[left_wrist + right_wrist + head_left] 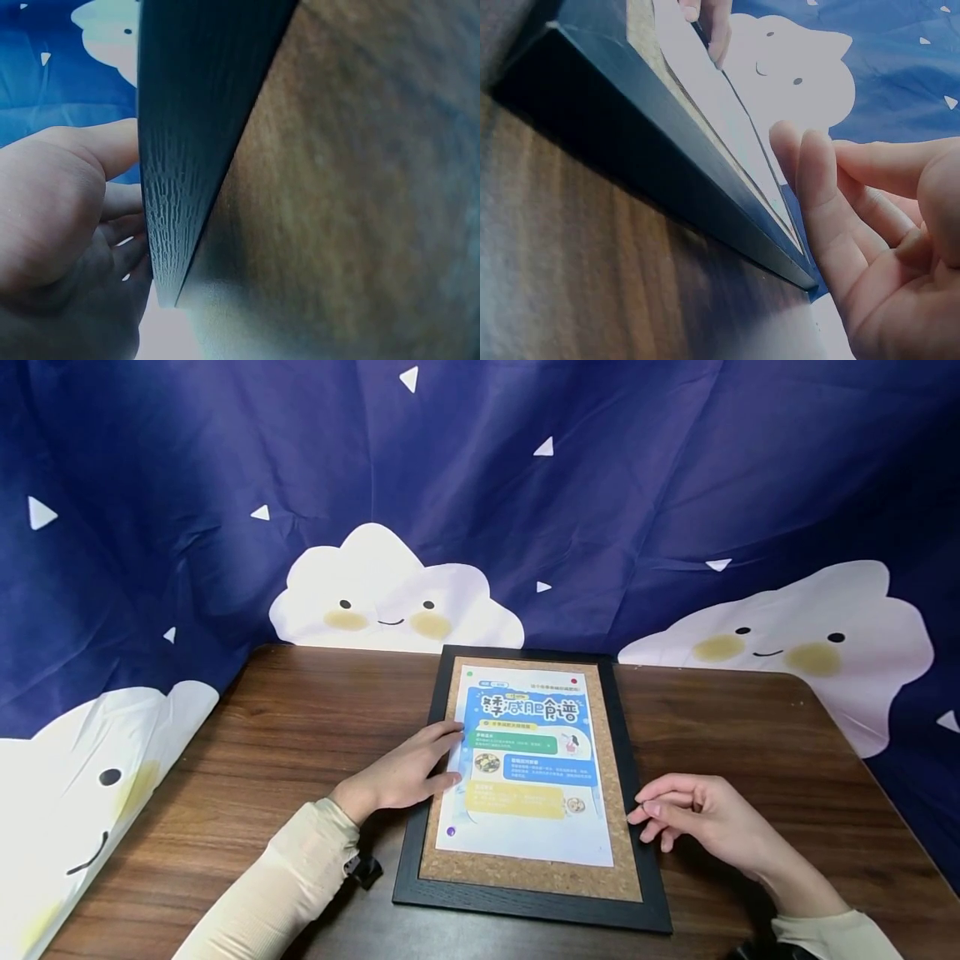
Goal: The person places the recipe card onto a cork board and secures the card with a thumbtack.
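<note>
A sheet of paper (528, 839) printed with a poster lies on a black-framed cork board (551, 877). Round pins show at three of its corners: a green pin (470, 674) top left, a red pin (573, 681) top right and a purple pin (451, 832) bottom left. My left hand (408, 768) reaches over the frame's left side, its fairly straight fingertips on the paper's left edge. Beside the right side of the frame is my right hand (701, 814), its thumb and fingertips brought together; I cannot tell whether something small sits between them.
The board lies on a brown wooden table (750, 727), its top end close to the far edge. Behind hangs a dark blue curtain (585, 510) with white clouds and triangles. A black wrist strap (366, 870) is on the left sleeve.
</note>
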Demonstrator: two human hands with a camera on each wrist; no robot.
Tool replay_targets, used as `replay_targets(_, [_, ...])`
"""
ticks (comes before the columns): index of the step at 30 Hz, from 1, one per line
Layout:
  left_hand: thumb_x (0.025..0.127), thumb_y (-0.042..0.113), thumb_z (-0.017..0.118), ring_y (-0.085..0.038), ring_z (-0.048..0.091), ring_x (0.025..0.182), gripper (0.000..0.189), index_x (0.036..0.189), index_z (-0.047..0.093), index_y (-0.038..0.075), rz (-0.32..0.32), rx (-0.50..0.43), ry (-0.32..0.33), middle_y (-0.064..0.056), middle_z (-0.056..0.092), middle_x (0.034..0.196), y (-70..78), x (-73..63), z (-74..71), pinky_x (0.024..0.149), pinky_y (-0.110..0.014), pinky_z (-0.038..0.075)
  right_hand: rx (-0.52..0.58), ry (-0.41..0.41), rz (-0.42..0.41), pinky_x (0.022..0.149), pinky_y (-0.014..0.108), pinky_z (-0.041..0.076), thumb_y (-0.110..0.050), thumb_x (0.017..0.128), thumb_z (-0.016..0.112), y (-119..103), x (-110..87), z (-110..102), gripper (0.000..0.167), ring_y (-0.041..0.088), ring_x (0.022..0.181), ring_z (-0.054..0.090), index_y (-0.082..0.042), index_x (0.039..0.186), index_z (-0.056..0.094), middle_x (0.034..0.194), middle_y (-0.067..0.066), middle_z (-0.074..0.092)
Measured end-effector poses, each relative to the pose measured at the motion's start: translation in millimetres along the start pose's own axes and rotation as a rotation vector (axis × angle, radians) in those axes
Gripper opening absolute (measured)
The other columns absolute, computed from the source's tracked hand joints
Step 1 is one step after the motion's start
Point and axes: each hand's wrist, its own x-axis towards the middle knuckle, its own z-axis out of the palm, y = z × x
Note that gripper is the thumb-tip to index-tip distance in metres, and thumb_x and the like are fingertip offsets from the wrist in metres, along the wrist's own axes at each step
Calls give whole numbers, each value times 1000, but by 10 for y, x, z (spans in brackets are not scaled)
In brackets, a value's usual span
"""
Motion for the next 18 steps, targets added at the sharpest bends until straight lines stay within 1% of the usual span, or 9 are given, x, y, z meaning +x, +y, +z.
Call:
replay_targets(4, [111, 24, 64, -39, 31, 163, 66, 163, 39, -8, 5, -4, 4, -22, 31, 175, -19, -2, -2, 128, -55, 37, 16, -34, -15, 66, 41, 66, -4, 109, 60, 8, 25, 62, 25, 20, 84, 80, 17, 123, 65, 107, 14, 83])
replay_targets(7, [110, 25, 65, -41, 31, 163, 67, 162, 40, -9, 22, -29, 18, -23, 31, 174, -33, -11, -6, 127, -57, 37, 26, -74, -51, 65, 39, 66, -2, 109, 60, 14, 50, 115, 21, 18, 82, 79, 15, 119, 68, 103, 15, 83])
replay_targets(8, [111, 28, 63, -40, 32, 162, 67, 162, 40, -8, 38, -23, 29, -23, 32, 174, -77, -7, 22, 127, -55, 38, 23, -83, -67, 65, 39, 66, -1, 108, 60, 13, 56, 129, 20, 17, 80, 78, 14, 118, 70, 101, 15, 82])
replay_targets(11, [112, 33, 61, -41, 33, 161, 68, 162, 41, -8, 63, -23, 49, -23, 33, 173, -136, -9, 58, 125, -55, 39, 13, -100, -92, 63, 37, 65, 0, 108, 61, 10, 71, 166, 18, 16, 77, 76, 11, 115, 73, 98, 14, 81])
replay_targets(14, [112, 32, 61, -40, 32, 162, 68, 163, 40, -8, 59, -21, 37, -23, 32, 174, -129, -4, 63, 126, -55, 39, 9, -111, -86, 63, 36, 65, -1, 107, 62, 9, 62, 190, 17, 15, 74, 74, 9, 114, 74, 96, 14, 80])
replay_targets(17, [110, 27, 64, -42, 30, 163, 69, 163, 38, -8, 27, -48, 9, -24, 30, 175, -40, -11, 0, 127, -58, 36, 32, -143, -96, 62, 36, 64, 1, 107, 62, 17, 62, 208, 17, 15, 73, 75, 11, 115, 73, 96, 19, 79])
replay_targets(18, [111, 29, 64, -42, 31, 162, 69, 163, 39, -8, 30, -45, 17, -23, 31, 174, -53, -11, 7, 126, -59, 37, 40, -155, -106, 62, 36, 65, 2, 106, 62, 18, 70, 217, 17, 15, 73, 75, 12, 115, 72, 97, 21, 79])
